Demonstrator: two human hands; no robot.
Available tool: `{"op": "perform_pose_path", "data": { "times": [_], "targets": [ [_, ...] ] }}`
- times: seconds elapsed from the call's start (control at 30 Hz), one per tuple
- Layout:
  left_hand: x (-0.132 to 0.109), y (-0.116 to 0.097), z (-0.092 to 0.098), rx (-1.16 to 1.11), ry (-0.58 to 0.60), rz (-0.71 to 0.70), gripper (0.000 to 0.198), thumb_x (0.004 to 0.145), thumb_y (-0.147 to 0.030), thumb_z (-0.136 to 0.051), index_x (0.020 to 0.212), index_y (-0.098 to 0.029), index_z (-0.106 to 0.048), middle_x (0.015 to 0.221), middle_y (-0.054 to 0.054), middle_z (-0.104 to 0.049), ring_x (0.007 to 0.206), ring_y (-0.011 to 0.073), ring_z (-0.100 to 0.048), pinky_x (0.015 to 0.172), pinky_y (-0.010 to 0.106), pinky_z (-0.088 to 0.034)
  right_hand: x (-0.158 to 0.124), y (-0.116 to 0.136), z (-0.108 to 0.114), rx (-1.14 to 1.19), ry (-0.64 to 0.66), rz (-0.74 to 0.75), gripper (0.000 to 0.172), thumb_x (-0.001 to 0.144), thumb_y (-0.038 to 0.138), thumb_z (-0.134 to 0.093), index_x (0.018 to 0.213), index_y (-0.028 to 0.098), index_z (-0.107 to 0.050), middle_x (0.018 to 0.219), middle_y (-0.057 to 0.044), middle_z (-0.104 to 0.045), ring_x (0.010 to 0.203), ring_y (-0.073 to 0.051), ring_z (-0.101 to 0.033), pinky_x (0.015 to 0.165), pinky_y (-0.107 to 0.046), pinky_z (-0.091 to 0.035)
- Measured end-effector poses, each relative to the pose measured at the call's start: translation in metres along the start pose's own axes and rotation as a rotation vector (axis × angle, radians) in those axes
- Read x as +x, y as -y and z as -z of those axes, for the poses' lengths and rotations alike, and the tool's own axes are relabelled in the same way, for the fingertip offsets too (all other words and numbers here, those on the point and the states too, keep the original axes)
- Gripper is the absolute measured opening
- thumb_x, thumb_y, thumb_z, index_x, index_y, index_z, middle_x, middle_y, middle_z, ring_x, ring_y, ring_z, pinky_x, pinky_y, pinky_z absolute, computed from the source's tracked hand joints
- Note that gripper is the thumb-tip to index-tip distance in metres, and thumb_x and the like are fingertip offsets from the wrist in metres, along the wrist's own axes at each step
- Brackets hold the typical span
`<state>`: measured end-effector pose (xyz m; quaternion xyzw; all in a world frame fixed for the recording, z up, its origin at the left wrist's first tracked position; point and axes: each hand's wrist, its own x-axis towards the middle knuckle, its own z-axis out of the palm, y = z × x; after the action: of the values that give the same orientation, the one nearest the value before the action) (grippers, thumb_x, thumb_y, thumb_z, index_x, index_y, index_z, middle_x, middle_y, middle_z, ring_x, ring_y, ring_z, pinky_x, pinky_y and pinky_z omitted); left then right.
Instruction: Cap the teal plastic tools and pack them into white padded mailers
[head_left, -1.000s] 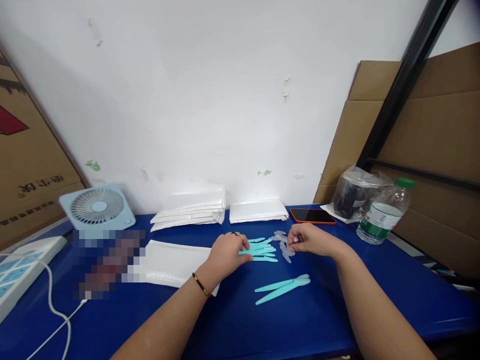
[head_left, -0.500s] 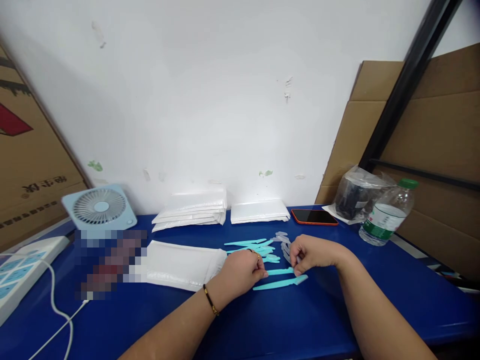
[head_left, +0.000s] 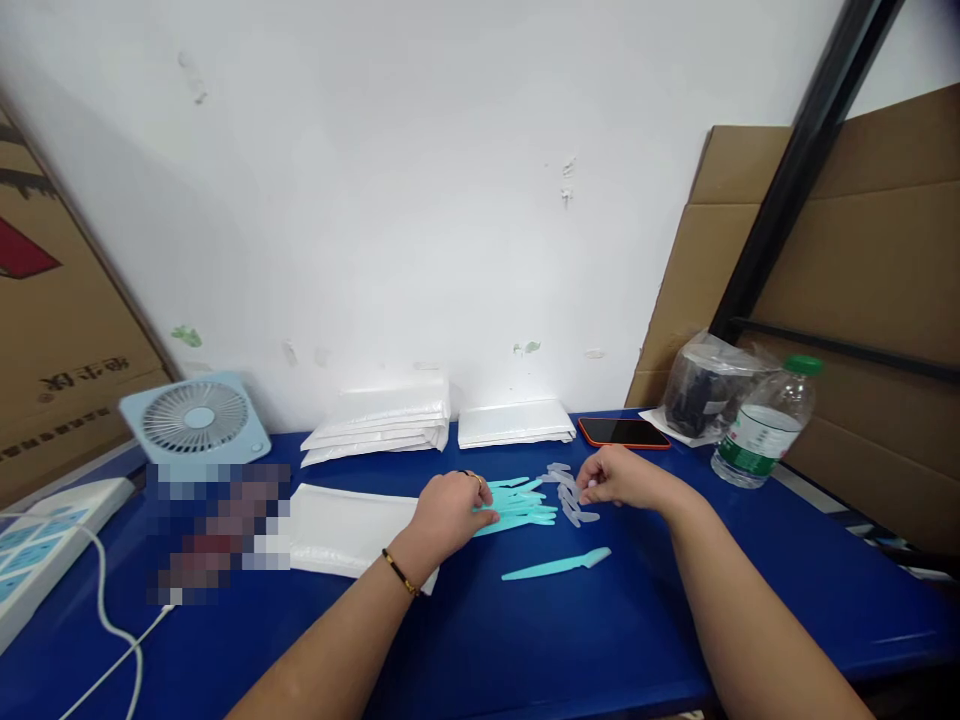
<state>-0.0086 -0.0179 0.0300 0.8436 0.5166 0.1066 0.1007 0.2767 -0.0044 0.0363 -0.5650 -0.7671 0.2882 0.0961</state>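
Since half a second ago, the left hand (head_left: pixel 454 512) has moved back over the bunch of turquoise tools (head_left: pixel 521 508), and the right hand (head_left: pixel 619 475) has shifted up beside the small translucent pieces (head_left: pixel 568 495). The left hand's fingers curve partly closed at the bunch's left end; whether they grip a tool, I cannot tell. The right hand's thumb and fingertips are nearly together, and whatever lies between them cannot be made out. One single turquoise tool (head_left: pixel 551 568) lies apart on the blue table (head_left: pixel 600 640), nearer the person than the bunch.
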Motion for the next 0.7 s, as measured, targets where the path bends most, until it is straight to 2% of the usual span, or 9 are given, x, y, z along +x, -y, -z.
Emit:
{"op": "perform_pose_path", "data": {
  "times": [0.1, 0.2, 0.3, 0.37, 0.5, 0.6, 0.7],
  "targets": [
    [-0.008, -0.013, -0.005, -0.044, -0.060, -0.098, 0.032, 0.066, -0.050, -0.065, 0.086, -0.025, -0.062, 0.088, -0.001, -0.062, 0.079, 0.0168, -0.056, 0.062, 0.024, -0.035, -0.004, 0.004, 0.000, 0.005, 0.009, 0.056, 0.027, 0.061, 0.039, -0.067, 0.072, 0.015, -0.070, 0.063, -0.002, -0.064, 0.054, -0.012, -0.052, 0.049, -0.021, -0.036],
    [-0.016, -0.029, -0.018, -0.081, 0.049, -0.195, 0.031, 0.067, -0.052, -0.063, 0.083, -0.025, -0.063, 0.082, -0.001, -0.062, 0.073, 0.0151, -0.056, 0.059, 0.024, -0.033, -0.008, 0.012, -0.004, -0.011, 0.143, 0.134, 0.026, 0.056, 0.038, -0.072, 0.069, 0.015, -0.070, 0.063, 0.000, -0.063, 0.057, -0.012, -0.052, 0.050, -0.020, -0.035],
    [-0.019, -0.036, -0.028, -0.083, 0.142, -0.174, 0.024, 0.072, -0.046, -0.060, 0.077, -0.024, -0.064, 0.075, -0.001, -0.063, 0.068, 0.0139, -0.055, 0.054, 0.023, -0.030, -0.007, 0.020, -0.012, -0.122, 0.310, 0.131, 0.032, 0.045, 0.035, -0.078, 0.070, 0.017, -0.071, 0.059, 0.003, -0.060, 0.051, -0.010, -0.048, 0.044, -0.020, -0.031],
    [-0.017, -0.034, -0.030, -0.092, 0.171, -0.150, 0.020, 0.073, -0.042, -0.059, 0.073, -0.023, -0.064, 0.072, -0.001, -0.064, 0.067, 0.0137, -0.055, 0.053, 0.023, -0.029, -0.005, 0.022, -0.017, -0.181, 0.344, 0.126, 0.028, 0.044, 0.031, -0.079, 0.067, 0.018, -0.071, 0.057, 0.004, -0.059, 0.049, -0.010, -0.047, 0.043, -0.020, -0.030],
    [-0.013, -0.020, -0.021, -0.106, 0.179, -0.109, 0.018, 0.072, -0.039, -0.061, 0.069, -0.021, -0.064, 0.071, 0.000, -0.064, 0.066, 0.0142, -0.055, 0.053, 0.023, -0.030, -0.003, 0.014, -0.018, -0.176, 0.297, 0.115, 0.017, 0.048, 0.024, -0.075, 0.063, 0.017, -0.069, 0.056, 0.004, -0.060, 0.049, -0.010, -0.049, 0.045, -0.020, -0.031],
    [-0.012, -0.010, -0.012, -0.120, 0.179, -0.070, 0.020, 0.071, -0.041, -0.062, 0.071, -0.022, -0.064, 0.072, -0.001, -0.064, 0.064, 0.0144, -0.055, 0.052, 0.023, -0.032, -0.006, -0.001, -0.009, -0.117, 0.234, 0.052, 0.021, 0.049, 0.028, -0.076, 0.066, 0.017, -0.070, 0.059, 0.002, -0.063, 0.052, -0.011, -0.051, 0.046, -0.020, -0.032],
    [-0.009, -0.004, -0.009, -0.145, 0.056, -0.110, 0.033, 0.068, -0.050, -0.062, 0.087, -0.023, -0.064, 0.088, 0.001, -0.064, 0.079, 0.0176, -0.057, 0.064, 0.025, -0.040, -0.005, -0.008, -0.001, -0.082, 0.123, 0.076, 0.024, 0.054, 0.035, -0.074, 0.072, 0.018, -0.071, 0.062, 0.000, -0.063, 0.055, -0.013, -0.052, 0.047, -0.020, -0.033]
  ]
}}
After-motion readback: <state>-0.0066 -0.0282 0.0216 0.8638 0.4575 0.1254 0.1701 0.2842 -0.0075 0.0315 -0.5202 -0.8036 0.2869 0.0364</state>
